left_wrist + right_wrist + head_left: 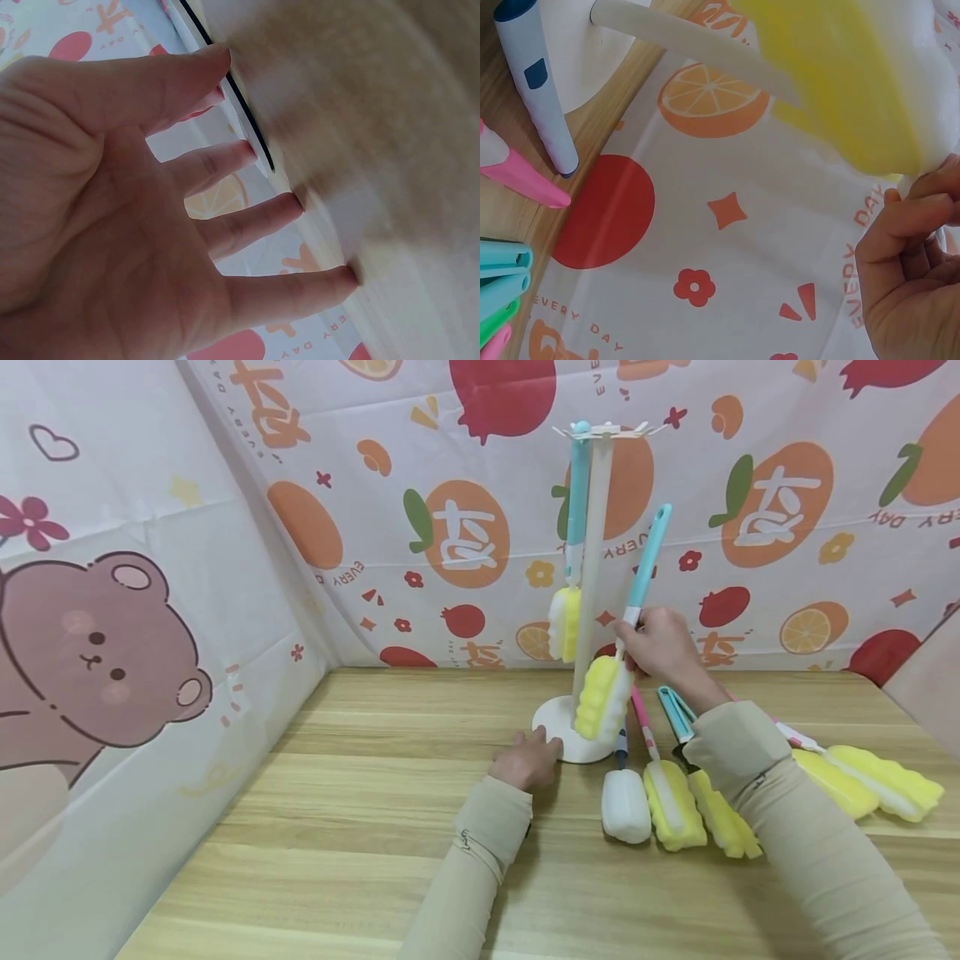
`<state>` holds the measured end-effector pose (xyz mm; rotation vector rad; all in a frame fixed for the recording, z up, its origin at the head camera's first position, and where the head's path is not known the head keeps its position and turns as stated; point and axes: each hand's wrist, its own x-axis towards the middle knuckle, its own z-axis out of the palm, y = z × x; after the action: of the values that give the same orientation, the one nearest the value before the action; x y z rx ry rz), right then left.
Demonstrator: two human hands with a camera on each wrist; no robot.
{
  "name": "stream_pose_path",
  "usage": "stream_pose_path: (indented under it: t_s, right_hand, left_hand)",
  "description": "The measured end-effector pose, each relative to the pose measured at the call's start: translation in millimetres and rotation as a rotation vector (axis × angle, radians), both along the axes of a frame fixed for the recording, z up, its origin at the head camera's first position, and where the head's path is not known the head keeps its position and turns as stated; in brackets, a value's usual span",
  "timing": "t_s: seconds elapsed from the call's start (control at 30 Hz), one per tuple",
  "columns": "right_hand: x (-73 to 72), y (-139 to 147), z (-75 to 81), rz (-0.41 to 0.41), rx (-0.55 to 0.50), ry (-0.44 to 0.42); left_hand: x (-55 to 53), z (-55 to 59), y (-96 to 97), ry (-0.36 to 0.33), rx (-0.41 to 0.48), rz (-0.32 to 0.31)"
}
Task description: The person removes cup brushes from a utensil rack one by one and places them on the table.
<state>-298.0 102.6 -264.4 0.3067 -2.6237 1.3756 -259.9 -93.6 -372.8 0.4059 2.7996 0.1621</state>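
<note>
My right hand [663, 643] pinches a sponge bottle brush [602, 697] just below its teal handle. The brush tilts, handle end up, its yellow-and-white sponge head in front of the stand's pole. In the right wrist view the thumb and fingers [907, 225] close round the brush's neck. The white rack stand [599, 527] has a ring of hooks on top, where another teal-handled brush [577, 510] hangs. My left hand [525, 762] is at the stand's round base [551, 718]. Its fingers are spread, with fingertips at the base's edge and on the table.
On the wooden table [337, 827] to the right lie several sponge brushes: a white-headed one [626, 807], a pink-handled one [675, 806] and another yellow one [723, 818]. More yellow heads [885, 781] lie beyond my right sleeve. A fruit-print cloth [465, 443] hangs behind.
</note>
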Motion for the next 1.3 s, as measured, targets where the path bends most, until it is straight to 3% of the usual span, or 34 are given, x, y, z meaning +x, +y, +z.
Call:
stream_pose_path:
  t_s: [0.9,1.3]
  right_hand:
    - [-2.4,15.0,-2.6,0.012,0.106,-0.164]
    - [-5.3,24.4,-4.8,0.079,0.154,-0.259]
  left_hand:
    - [0.4,-0.1,0.1,0.008,-0.006,-0.01]
    - [0.6,0.1,-0.6,0.011,-0.006,-0.009]
